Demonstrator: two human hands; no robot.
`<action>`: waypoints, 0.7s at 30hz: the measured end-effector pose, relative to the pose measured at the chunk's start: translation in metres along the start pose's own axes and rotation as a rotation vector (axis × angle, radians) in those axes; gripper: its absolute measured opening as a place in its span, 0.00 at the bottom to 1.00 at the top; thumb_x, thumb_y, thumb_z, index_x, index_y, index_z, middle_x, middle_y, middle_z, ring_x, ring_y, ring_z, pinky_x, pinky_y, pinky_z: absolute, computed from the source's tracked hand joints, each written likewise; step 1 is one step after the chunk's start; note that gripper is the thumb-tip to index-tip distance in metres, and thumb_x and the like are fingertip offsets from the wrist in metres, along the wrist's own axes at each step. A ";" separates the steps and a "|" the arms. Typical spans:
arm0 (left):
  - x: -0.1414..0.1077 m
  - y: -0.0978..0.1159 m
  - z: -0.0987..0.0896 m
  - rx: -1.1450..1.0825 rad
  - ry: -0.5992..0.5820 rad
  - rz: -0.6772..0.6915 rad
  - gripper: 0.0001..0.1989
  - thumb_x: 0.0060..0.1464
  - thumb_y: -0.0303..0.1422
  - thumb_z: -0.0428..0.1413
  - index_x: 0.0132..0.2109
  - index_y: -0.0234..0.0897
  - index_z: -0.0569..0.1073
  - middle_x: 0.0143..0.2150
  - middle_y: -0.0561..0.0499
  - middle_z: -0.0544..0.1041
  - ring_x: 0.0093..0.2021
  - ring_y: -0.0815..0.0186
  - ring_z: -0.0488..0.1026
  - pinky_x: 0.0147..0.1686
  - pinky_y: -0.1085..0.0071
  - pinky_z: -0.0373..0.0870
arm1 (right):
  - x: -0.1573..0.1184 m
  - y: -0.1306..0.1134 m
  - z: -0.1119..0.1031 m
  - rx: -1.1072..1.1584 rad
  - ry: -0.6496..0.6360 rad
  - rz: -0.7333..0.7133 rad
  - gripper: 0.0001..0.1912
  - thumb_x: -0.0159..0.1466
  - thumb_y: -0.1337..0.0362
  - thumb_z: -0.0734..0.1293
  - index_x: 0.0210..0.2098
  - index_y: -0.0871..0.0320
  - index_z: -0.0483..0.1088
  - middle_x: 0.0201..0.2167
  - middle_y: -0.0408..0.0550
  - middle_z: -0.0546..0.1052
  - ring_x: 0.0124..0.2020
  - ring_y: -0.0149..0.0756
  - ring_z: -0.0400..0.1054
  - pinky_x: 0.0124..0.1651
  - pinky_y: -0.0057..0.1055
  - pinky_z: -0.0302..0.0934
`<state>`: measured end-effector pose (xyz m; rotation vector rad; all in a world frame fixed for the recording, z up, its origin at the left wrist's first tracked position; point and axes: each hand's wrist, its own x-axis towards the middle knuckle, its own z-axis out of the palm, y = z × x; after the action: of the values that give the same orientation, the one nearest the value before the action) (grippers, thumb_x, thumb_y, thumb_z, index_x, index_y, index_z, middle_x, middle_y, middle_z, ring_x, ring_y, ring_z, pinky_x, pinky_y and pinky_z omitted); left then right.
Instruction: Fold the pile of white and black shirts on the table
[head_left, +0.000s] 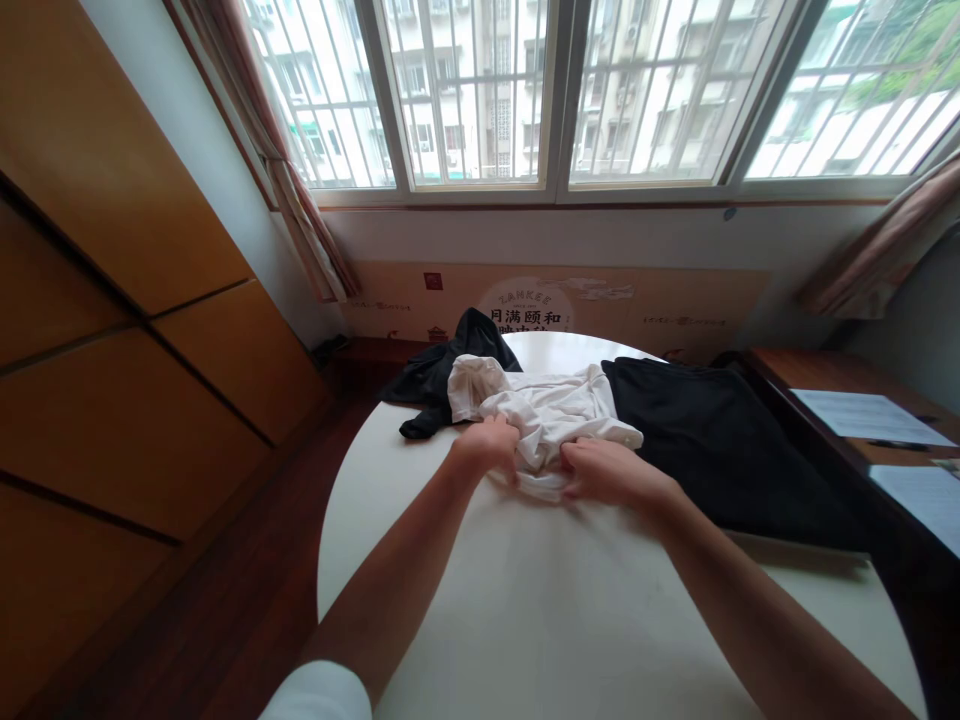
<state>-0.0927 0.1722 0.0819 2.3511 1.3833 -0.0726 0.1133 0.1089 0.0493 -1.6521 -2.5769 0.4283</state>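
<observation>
A crumpled white garment [562, 410], its exact kind unclear, lies bunched on the round white table [525, 620]. My left hand [491, 445] grips its near left edge, the fingers curled into the cloth. About a hand's width to the right, my right hand [611, 470] pinches the near edge of the same garment, thumb and fingers partly hidden by folds. Touching the white cloth on the far left is a rumpled black garment [457, 360]. To its right a black cloth [705, 440] lies spread flat.
A thin flat board edge [802, 552] shows under the black cloth. At the right stands a brown wooden desk [787, 370] with printed sheets [870, 415] and a pen. Wooden cabinets [112, 300] line the left. A barred window [555, 100] with curtains is ahead.
</observation>
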 end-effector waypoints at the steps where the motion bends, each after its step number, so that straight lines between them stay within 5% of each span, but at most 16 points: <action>1: 0.001 0.001 0.002 -0.008 0.040 -0.006 0.21 0.25 0.21 0.71 0.19 0.40 0.65 0.31 0.48 0.72 0.38 0.49 0.74 0.37 0.61 0.69 | 0.003 -0.002 0.004 -0.025 0.027 -0.015 0.05 0.60 0.65 0.73 0.37 0.56 0.76 0.42 0.53 0.81 0.44 0.47 0.74 0.42 0.34 0.62; 4: 0.000 -0.005 -0.006 -0.003 0.009 0.026 0.18 0.41 0.21 0.64 0.18 0.40 0.64 0.24 0.51 0.68 0.29 0.59 0.70 0.33 0.64 0.65 | 0.003 0.004 0.000 0.023 -0.015 -0.092 0.05 0.63 0.69 0.66 0.32 0.56 0.73 0.37 0.50 0.80 0.39 0.42 0.72 0.40 0.32 0.60; 9: -0.027 -0.021 -0.052 -0.121 -0.065 0.112 0.07 0.61 0.35 0.57 0.35 0.38 0.72 0.30 0.52 0.73 0.30 0.65 0.68 0.28 0.70 0.59 | -0.028 0.024 -0.053 0.480 -0.059 -0.083 0.07 0.68 0.59 0.66 0.38 0.56 0.70 0.31 0.43 0.75 0.29 0.33 0.65 0.32 0.28 0.55; 12: -0.054 -0.020 -0.076 -0.318 -0.112 0.276 0.13 0.64 0.43 0.57 0.40 0.36 0.73 0.33 0.53 0.72 0.33 0.67 0.67 0.30 0.74 0.61 | -0.052 0.031 -0.080 0.785 -0.106 -0.106 0.17 0.70 0.49 0.67 0.45 0.56 0.68 0.27 0.40 0.70 0.26 0.30 0.60 0.28 0.26 0.52; 17: -0.085 -0.004 -0.094 -0.634 -0.442 0.523 0.21 0.57 0.50 0.66 0.40 0.35 0.75 0.31 0.52 0.75 0.30 0.68 0.69 0.28 0.75 0.65 | -0.072 0.019 -0.093 0.846 -0.353 -0.197 0.26 0.64 0.43 0.74 0.46 0.59 0.72 0.20 0.33 0.58 0.21 0.25 0.49 0.22 0.23 0.43; 21: -0.075 -0.007 -0.087 -0.714 -0.627 0.480 0.25 0.54 0.54 0.68 0.41 0.34 0.79 0.34 0.45 0.81 0.33 0.62 0.77 0.31 0.72 0.73 | -0.071 0.000 -0.091 0.825 -0.695 -0.254 0.31 0.57 0.42 0.78 0.45 0.62 0.76 0.22 0.40 0.72 0.21 0.27 0.61 0.23 0.23 0.52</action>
<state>-0.1509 0.1456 0.1778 1.7554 0.4195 -0.1350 0.1614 0.0640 0.1444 -0.9528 -2.3254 1.9745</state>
